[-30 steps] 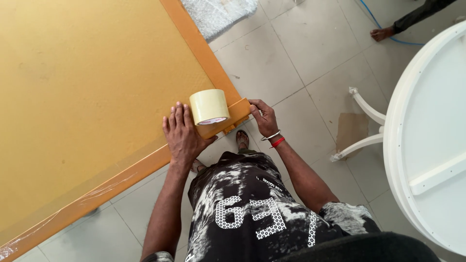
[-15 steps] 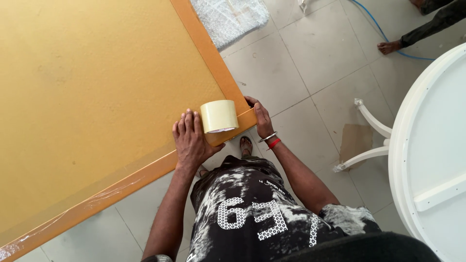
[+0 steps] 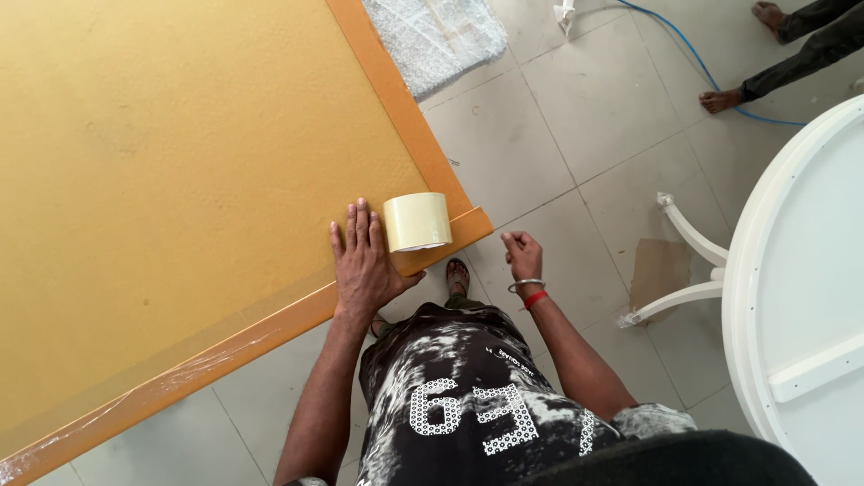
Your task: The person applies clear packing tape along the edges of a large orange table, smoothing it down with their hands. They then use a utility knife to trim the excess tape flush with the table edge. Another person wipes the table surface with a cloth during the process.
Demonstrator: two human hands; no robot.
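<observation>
Left hand flat on yellow board, tape roll beside it.
L. fingers spread open, palm down near board's orange edge; roll stands on the corner, just beside the index finger, possibly touching. R. hand off the board above the tiled floor, fingers loosely curled, holding nothing visible. White round table at right; bubble wrap near top.

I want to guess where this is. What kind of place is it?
Probably a furniture workshop or packing area. A big yellow panel with a taped edge lies by the left hand, with a tape roll, bubble wrap and an unfinished white table.
</observation>
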